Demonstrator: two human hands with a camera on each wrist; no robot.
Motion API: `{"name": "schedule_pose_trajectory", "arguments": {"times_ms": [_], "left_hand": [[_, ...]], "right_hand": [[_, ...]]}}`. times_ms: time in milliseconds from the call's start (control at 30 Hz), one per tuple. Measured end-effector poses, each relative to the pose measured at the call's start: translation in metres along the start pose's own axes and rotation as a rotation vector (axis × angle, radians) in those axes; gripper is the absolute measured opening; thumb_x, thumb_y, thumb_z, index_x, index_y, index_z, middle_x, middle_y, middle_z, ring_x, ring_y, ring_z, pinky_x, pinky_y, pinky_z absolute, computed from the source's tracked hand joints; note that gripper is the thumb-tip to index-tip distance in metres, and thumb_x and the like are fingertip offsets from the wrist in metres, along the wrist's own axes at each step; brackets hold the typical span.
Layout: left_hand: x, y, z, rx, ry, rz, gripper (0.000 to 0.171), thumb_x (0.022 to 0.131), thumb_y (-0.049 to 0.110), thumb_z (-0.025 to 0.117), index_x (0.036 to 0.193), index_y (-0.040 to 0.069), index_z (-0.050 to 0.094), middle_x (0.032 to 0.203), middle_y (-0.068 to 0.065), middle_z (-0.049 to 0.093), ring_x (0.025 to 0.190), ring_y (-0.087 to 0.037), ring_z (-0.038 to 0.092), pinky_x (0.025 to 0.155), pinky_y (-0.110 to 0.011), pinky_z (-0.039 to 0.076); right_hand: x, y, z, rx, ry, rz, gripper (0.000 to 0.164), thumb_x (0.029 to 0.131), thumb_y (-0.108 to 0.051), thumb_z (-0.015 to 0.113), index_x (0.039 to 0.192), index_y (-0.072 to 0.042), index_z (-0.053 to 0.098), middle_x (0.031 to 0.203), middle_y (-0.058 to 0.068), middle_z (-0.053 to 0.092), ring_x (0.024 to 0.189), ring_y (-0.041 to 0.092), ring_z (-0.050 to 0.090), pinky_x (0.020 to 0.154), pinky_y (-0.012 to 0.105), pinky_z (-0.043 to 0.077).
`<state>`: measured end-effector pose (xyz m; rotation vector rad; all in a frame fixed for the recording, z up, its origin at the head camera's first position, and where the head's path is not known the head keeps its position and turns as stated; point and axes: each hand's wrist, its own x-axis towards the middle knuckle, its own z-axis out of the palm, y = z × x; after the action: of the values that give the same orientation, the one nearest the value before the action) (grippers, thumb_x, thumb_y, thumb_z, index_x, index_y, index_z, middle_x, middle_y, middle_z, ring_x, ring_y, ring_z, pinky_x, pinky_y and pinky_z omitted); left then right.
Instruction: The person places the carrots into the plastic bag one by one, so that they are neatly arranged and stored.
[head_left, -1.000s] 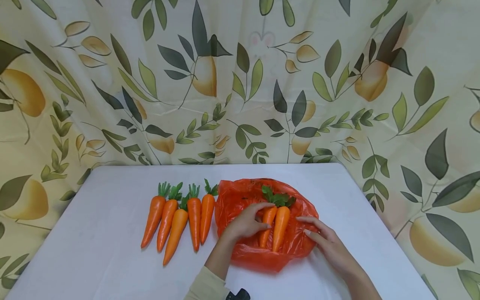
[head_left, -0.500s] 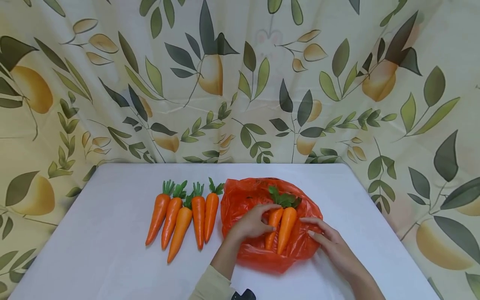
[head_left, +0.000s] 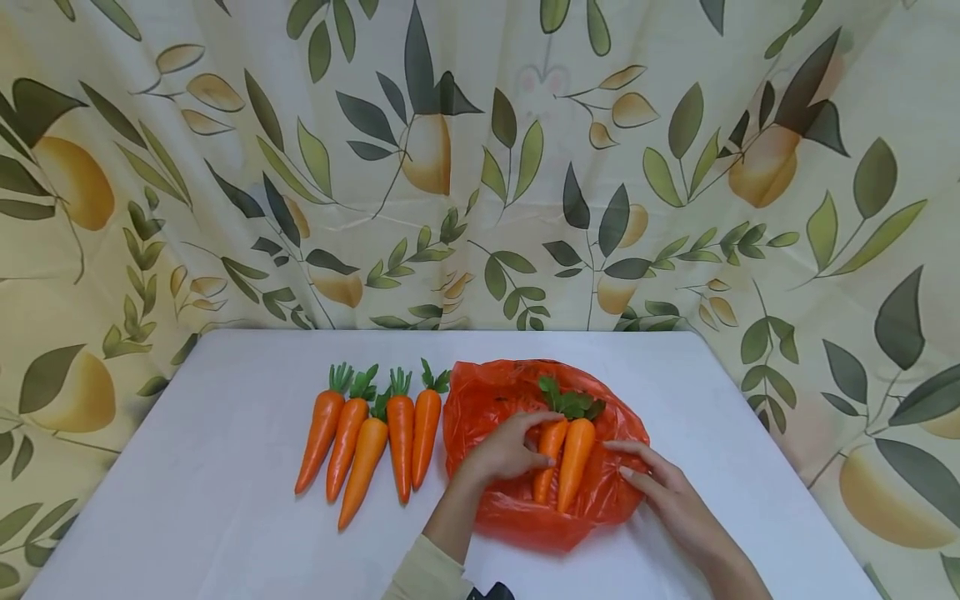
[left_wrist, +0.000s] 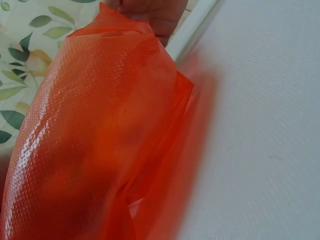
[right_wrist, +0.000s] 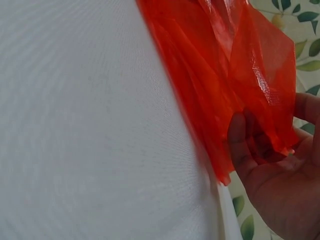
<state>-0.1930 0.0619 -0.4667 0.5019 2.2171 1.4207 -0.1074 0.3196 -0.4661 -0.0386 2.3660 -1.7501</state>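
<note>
Over the white table (head_left: 187, 500), before a leafy curtain (head_left: 442, 225), the left hand (head_left: 506, 450) arches into the red bag (head_left: 480, 392), gripping a carrot (head_left: 552, 439) lying there. The right hand (head_left: 670, 492) curls round the bag's edge.

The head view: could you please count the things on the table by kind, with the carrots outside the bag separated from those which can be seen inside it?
Red bag: 1
Loose carrots: 5
Bagged carrots in sight: 2
Total: 8
</note>
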Motion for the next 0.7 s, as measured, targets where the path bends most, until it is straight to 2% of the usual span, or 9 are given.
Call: {"name": "schedule_pose_trajectory", "arguments": {"times_ms": [233, 467, 600, 700], "left_hand": [[-0.002, 0.001, -0.004, -0.018, 0.005, 0.004, 0.059, 0.090, 0.006, 0.080, 0.143, 0.026, 0.063, 0.128, -0.001, 0.053, 0.082, -0.017, 0.056, 0.070, -0.029, 0.055], [-0.007, 0.007, -0.013, -0.056, 0.036, 0.013, 0.056, 0.091, 0.005, 0.079, 0.142, 0.024, 0.063, 0.131, -0.006, 0.053, 0.069, -0.017, 0.056, 0.066, -0.028, 0.054], [-0.009, 0.009, -0.019, -0.071, 0.065, 0.040, 0.054, 0.091, 0.005, 0.079, 0.140, 0.023, 0.064, 0.135, -0.008, 0.055, 0.079, -0.017, 0.060, 0.070, -0.029, 0.056], [-0.010, 0.009, -0.024, -0.082, 0.075, 0.066, 0.052, 0.092, 0.007, 0.079, 0.139, 0.022, 0.065, 0.133, -0.008, 0.058, 0.083, -0.017, 0.061, 0.071, -0.030, 0.056]], "right_hand": [[0.002, -0.001, 0.001, 0.013, -0.003, 0.031, 0.039, 0.109, -0.017, 0.051, 0.147, -0.010, 0.055, 0.157, 0.014, 0.041, 0.132, 0.013, 0.046, 0.096, 0.023, 0.048], [0.004, -0.001, 0.002, 0.029, 0.003, 0.050, 0.039, 0.109, -0.017, 0.050, 0.148, -0.011, 0.055, 0.157, 0.013, 0.041, 0.135, 0.023, 0.044, 0.095, 0.024, 0.049], [0.003, -0.001, 0.001, 0.025, 0.000, 0.049, 0.039, 0.109, -0.016, 0.050, 0.148, -0.012, 0.055, 0.157, 0.013, 0.041, 0.136, 0.025, 0.043, 0.096, 0.024, 0.049], [0.002, -0.001, -0.001, 0.019, 0.011, 0.055, 0.039, 0.109, -0.016, 0.050, 0.148, -0.011, 0.054, 0.157, 0.013, 0.041, 0.134, 0.022, 0.044, 0.096, 0.024, 0.049]]}}
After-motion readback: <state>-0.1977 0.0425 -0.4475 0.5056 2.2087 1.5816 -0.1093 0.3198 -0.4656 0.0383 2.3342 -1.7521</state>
